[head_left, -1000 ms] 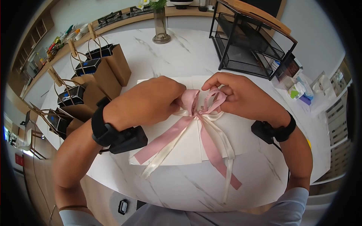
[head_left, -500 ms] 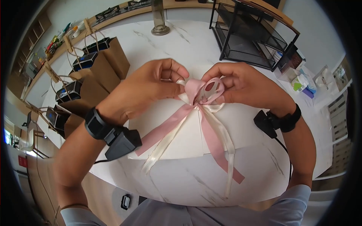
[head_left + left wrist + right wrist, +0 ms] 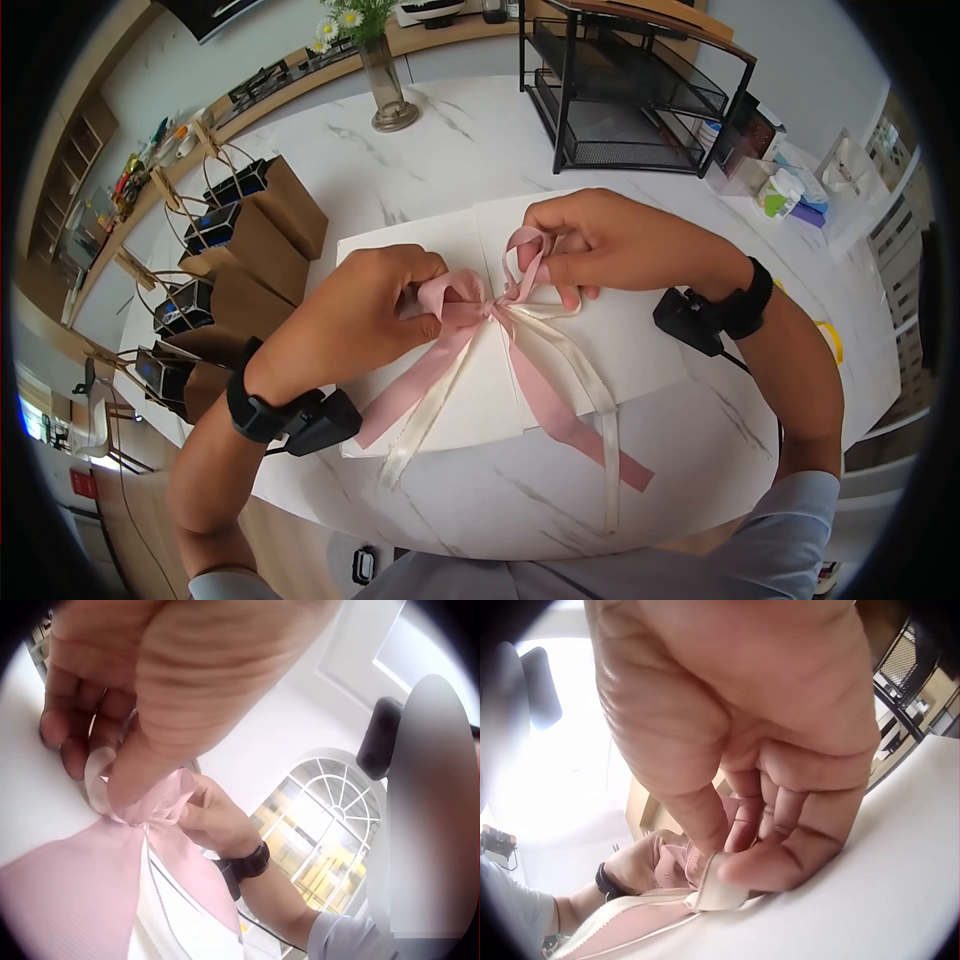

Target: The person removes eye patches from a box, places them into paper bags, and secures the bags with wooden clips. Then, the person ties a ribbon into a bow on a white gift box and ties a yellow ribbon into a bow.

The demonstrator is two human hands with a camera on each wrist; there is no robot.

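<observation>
A white box (image 3: 640, 345) lies flat on the marble-patterned table, with a pink ribbon (image 3: 555, 405) and a cream ribbon (image 3: 585, 372) tied in a bow over its middle. My left hand (image 3: 370, 305) holds the bow's left loop between thumb and fingers. On the other side, my right hand (image 3: 615, 240) grips the right loop with thumb and fingertips. Between them sits the knot (image 3: 490, 308), and the ribbon tails fan out over the box's front edge. In the right wrist view, a cream ribbon loop (image 3: 721, 889) lies against the right hand's fingertips.
Several brown paper bags (image 3: 293, 212) with twisted handles stand in a row at the left. A glass vase (image 3: 385, 90) of daisies is at the back. At the back right stands a black mesh rack (image 3: 640, 155), with a small white bottle (image 3: 778, 195) beside it.
The left hand has gone from the loop to the cream ribbon at left, then back onto the left loop. Both loops are now drawn farther apart, and the box appears turned slightly.
</observation>
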